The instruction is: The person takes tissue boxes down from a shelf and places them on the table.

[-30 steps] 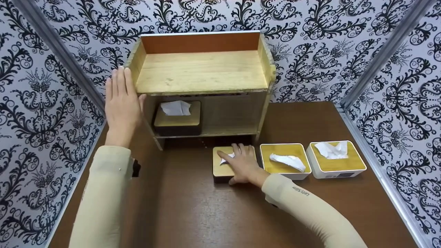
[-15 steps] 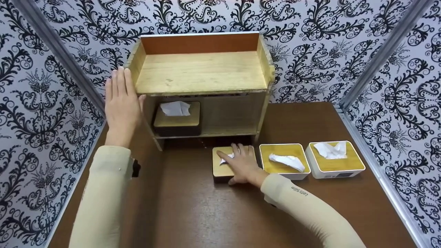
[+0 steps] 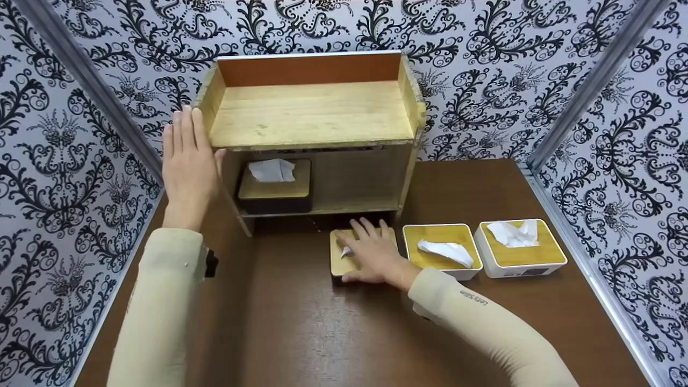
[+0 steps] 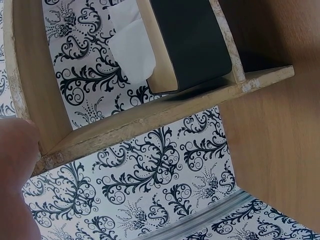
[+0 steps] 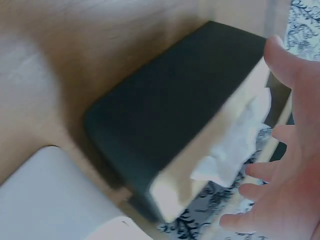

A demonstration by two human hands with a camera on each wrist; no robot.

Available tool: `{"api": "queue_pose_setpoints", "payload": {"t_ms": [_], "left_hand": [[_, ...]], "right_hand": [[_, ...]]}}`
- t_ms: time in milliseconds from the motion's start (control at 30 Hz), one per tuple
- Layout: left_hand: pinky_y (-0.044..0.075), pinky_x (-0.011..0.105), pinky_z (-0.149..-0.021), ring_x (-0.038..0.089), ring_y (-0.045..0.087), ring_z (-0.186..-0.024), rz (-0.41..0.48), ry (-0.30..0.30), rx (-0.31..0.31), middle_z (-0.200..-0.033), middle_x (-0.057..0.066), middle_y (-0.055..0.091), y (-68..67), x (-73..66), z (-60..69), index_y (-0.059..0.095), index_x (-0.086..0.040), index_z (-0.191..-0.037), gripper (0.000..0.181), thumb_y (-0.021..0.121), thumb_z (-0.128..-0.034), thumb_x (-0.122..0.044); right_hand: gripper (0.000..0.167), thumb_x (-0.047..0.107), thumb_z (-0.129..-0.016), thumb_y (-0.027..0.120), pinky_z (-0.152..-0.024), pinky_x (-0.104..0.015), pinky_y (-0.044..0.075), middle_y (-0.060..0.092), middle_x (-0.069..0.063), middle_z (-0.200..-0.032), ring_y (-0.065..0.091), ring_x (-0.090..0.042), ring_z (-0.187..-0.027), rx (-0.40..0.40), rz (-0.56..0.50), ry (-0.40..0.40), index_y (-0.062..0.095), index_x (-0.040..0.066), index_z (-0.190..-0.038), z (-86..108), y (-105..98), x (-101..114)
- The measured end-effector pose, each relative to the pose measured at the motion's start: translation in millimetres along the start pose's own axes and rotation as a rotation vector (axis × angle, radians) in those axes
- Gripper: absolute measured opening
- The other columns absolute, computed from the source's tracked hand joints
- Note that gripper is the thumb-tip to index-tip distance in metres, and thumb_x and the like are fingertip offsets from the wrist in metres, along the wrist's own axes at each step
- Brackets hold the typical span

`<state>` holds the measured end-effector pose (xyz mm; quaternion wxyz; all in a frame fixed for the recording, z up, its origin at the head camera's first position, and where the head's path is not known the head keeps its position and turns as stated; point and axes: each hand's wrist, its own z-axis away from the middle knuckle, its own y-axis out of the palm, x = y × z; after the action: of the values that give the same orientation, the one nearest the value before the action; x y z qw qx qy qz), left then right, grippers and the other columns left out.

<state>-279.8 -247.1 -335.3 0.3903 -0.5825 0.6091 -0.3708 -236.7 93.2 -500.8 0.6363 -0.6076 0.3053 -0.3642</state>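
My left hand (image 3: pixel 189 166) lies with straight fingers along the left side of a small wooden shelf unit (image 3: pixel 312 113). On its lower shelf, at the left, sits a dark tissue box (image 3: pixel 277 200) with a wooden lid and a white tissue sticking out. Another dark tissue box (image 5: pixel 175 90) stands on the table before the shelf's right leg. Over its lid hovers my right hand (image 3: pixel 371 255), fingers spread, partly hiding the tissue. In the right wrist view the fingers (image 5: pixel 260 171) look apart from the lid; whether the thumb touches the box's edge I cannot tell.
Two white tissue boxes with wooden lids stand to the right: a nearer one (image 3: pixel 457 235) beside the dark box, and a farther one (image 3: pixel 524 259). Patterned walls (image 3: pixel 618 177) with metal frame strips enclose the brown table (image 3: pixel 301 333).
My right hand has loosened from the dark box's sides; its fingers have spread and risen slightly over the lid. The left hand keeps its place, and the boxes stay put.
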Motion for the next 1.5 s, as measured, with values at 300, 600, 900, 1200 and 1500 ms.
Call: {"api": "queue_pose_setpoints", "payload": {"t_ms": [300,600,900,1200,1500], "left_hand": [[-0.008,0.044,-0.126,0.035,-0.002,-0.153,0.002,-0.011,0.004,-0.164,0.016,-0.01,-1.0,3.2,0.7,-0.01,-0.003,-0.155,0.082,0.044,-0.102,-0.035],[-0.009,0.044,-0.126,0.034,-0.004,-0.153,0.001,-0.011,0.007,-0.164,0.014,-0.013,-1.9,4.1,-0.8,-0.012,-0.004,-0.155,0.082,0.043,-0.1022,-0.037],[-0.008,0.044,-0.126,0.034,-0.005,-0.153,-0.01,-0.008,0.008,-0.164,0.015,-0.012,-0.1,4.4,0.8,-0.011,-0.004,-0.155,0.082,0.042,-0.1025,-0.038],[-0.004,0.043,-0.126,0.035,0.001,-0.153,-0.01,0.005,-0.028,-0.165,0.017,-0.004,2.0,3.4,0.7,-0.007,-0.003,-0.156,0.081,0.043,-0.1019,-0.037],[-0.003,0.044,-0.127,0.034,0.001,-0.153,-0.02,0.003,-0.019,-0.165,0.016,-0.005,3.3,0.3,-0.8,-0.008,-0.003,-0.155,0.082,0.043,-0.1018,-0.038]], "right_hand": [[0.091,0.063,-0.079,0.068,-0.115,-0.066,0.022,0.034,-0.012,-0.156,0.031,-0.034,-0.144,-0.122,-0.013,-0.084,0.028,0.028,-0.153,-5.0,-27,10],[0.094,0.072,-0.08,0.06,-0.117,-0.062,0.023,0.029,-0.009,-0.159,0.028,-0.032,-0.146,-0.117,0.092,-0.038,0.021,0.031,-0.155,-23.3,-62,18],[0.096,0.075,-0.08,0.056,-0.117,-0.063,0.024,0.023,-0.01,-0.16,0.025,-0.032,-0.147,-0.088,0.151,-0.046,0.015,0.033,-0.156,-44.6,-75,29],[0.103,0.079,-0.076,0.056,-0.117,-0.063,0.023,0.021,-0.012,-0.161,0.024,-0.034,-0.147,-0.074,0.138,-0.042,0.011,0.034,-0.156,-62.3,-80,39],[0.101,0.077,-0.077,0.058,-0.118,-0.061,0.025,0.02,-0.014,-0.162,0.025,-0.036,-0.147,-0.051,0.091,-0.018,0.012,0.035,-0.156,-79.0,-75,41]]}}
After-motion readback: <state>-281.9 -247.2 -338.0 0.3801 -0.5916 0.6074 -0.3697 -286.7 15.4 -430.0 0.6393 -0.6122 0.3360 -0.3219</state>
